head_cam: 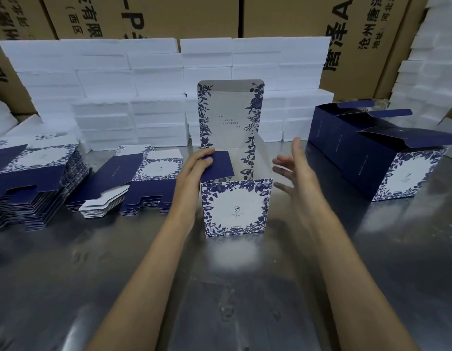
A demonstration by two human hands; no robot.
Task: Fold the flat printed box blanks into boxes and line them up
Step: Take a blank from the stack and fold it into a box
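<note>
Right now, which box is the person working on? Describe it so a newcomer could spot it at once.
Start at the white foam wall along the back of the steel table. In front of its middle, between the two forearms, stands one box with a blue floral front. Unlike the closed dark boxes lined up on the right, its tall lid stands open, and the left hand presses a navy flap.
</note>
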